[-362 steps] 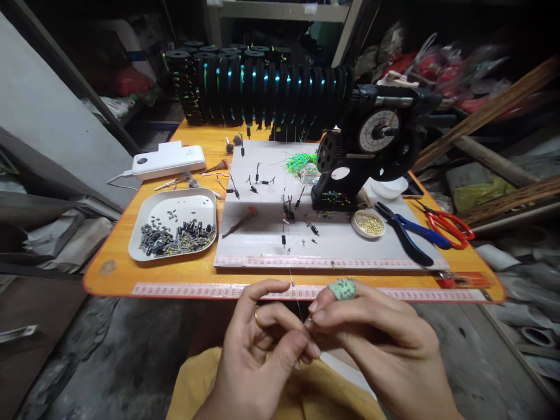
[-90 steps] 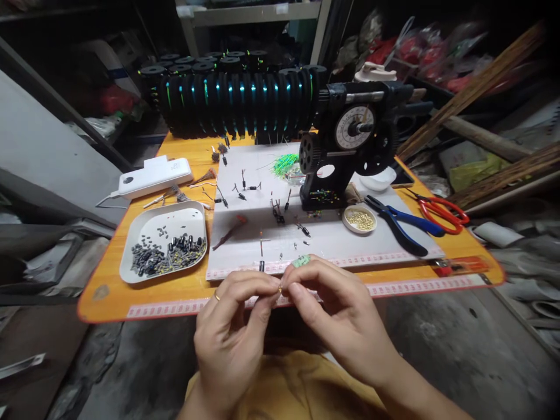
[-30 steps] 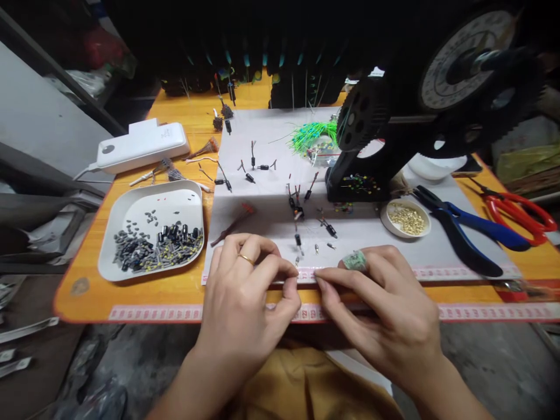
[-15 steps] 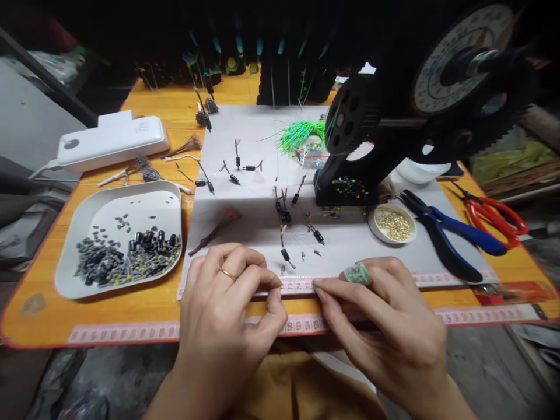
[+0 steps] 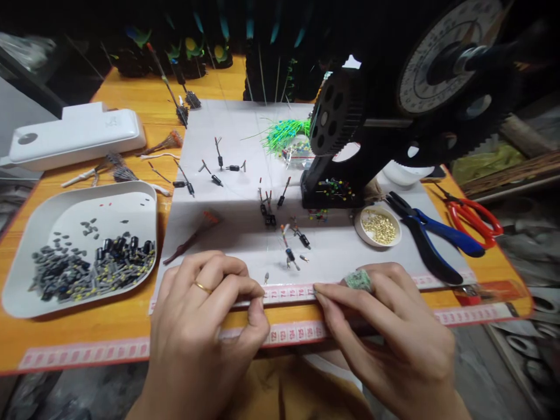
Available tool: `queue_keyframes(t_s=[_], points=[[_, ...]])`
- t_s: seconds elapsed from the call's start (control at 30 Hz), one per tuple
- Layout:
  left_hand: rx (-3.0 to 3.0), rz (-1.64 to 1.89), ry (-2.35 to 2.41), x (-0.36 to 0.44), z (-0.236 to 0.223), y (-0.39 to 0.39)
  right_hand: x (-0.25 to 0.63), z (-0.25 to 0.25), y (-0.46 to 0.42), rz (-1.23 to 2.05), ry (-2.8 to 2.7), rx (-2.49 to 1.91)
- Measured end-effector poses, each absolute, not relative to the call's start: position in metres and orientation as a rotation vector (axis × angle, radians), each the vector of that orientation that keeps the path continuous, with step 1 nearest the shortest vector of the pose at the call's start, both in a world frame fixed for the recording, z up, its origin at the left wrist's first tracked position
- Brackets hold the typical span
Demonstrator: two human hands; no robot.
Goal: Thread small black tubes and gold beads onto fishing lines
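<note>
My left hand (image 5: 205, 326), with a gold ring, has its thumb and forefinger pinched at the edge of the white sheet, by a pink-and-white measuring tape (image 5: 289, 293). My right hand (image 5: 389, 321) also pinches finger and thumb at the tape, near mark 77, with a green wrap (image 5: 357, 280) on one finger. Whatever lies between the fingertips is too fine to make out. Just beyond the tape is a small black cylinder (image 5: 290, 255) with wire-like ends. Near it lie a small grey piece (image 5: 266, 277) and another light piece (image 5: 304, 259).
A white tray (image 5: 83, 204) of grey and black pieces stands left. Brass bits fill a small dish (image 5: 359, 224) at right, beside blue-handled pliers (image 5: 441, 233) and red-handled pliers (image 5: 475, 221). A black geared stand (image 5: 326, 186) with a dial rises behind.
My hands have moved farther apart along the tape, both still pinched. The nearest black cylinder has slid right, towards the small light pieces. The whole view has shifted, putting the table farther left.
</note>
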State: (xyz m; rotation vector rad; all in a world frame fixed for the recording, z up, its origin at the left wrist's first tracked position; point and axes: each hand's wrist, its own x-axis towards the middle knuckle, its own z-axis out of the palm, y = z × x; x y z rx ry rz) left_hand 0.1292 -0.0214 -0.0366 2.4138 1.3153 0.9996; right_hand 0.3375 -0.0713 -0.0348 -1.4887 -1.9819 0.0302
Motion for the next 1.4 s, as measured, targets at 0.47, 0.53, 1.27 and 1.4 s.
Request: queue_keyframes(t_s=[0.47, 0.53, 1.27, 1.4], points=[[2.410, 0.959, 1.330, 0.130, -0.034, -0.021, 0.339, -0.035, -0.073, 0.022, -2.006, -1.502], [2.394, 0.959, 1.346, 0.129, -0.033, -0.021, 0.339, -0.035, -0.072, -0.004, -2.016, -1.509], [1.840, 1.048, 0.927, 0.119, -0.037, -0.082, 0.300, -0.026, -0.104, 1.731, -0.726, -0.707], [1.261, 0.857, 0.860, 0.127, -0.023, -0.076, 0.299, -0.024, -0.110, 1.742, -0.736, -0.682]])
